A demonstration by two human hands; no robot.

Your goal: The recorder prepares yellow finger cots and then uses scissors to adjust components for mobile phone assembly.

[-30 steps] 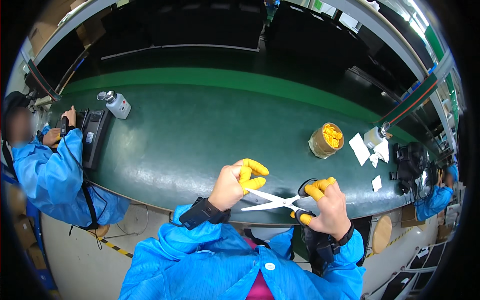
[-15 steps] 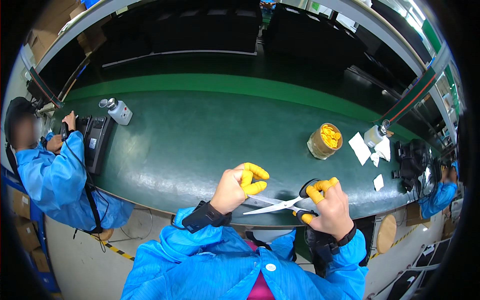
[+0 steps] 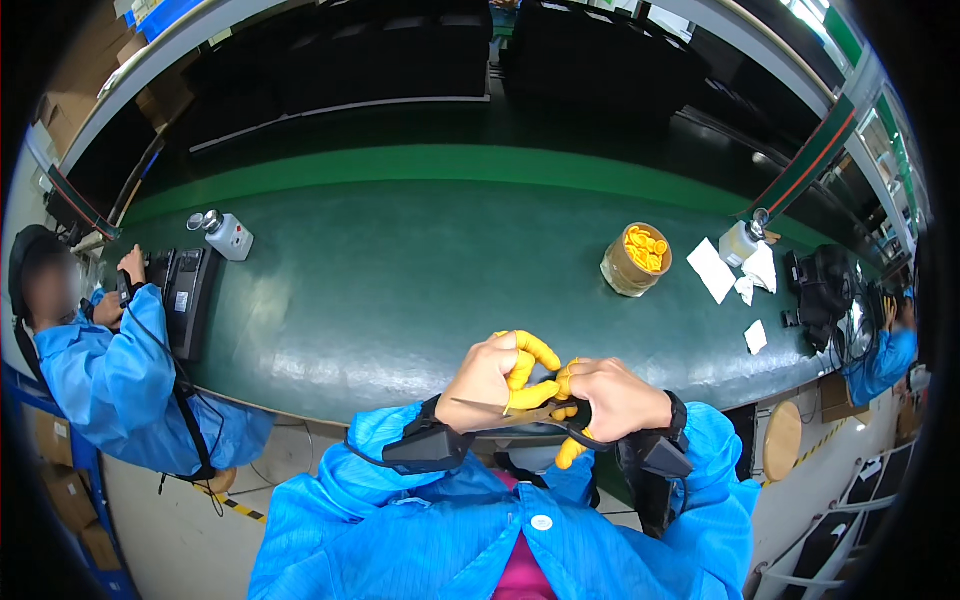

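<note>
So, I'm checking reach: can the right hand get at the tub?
Probably, yes: nothing seems to stand between the right hand and the tub, though the scissors in that hand may hinder grasping.

1. Workbench (image 3: 430, 280): long, dark green top, glossy; brighter green strip (image 3: 450, 163) along far side.
2. Panels (image 3: 350, 60): dark, far side beyond bench.
3. Frame beam (image 3: 760, 40): grey, far right, overhead.
4. Floor (image 3: 155, 500): pale; yellow-and-black striped tape (image 3: 243, 510), near left.
5. Stool (image 3: 783, 440): round wooden seat, near right.
6. Cardboard boxes (image 3: 65, 490): stacked, near left.
7. Rack (image 3: 800, 580): pale tubes, dark contents, near right.
8. Light (image 3: 805, 12): bright white, far right.
</note>
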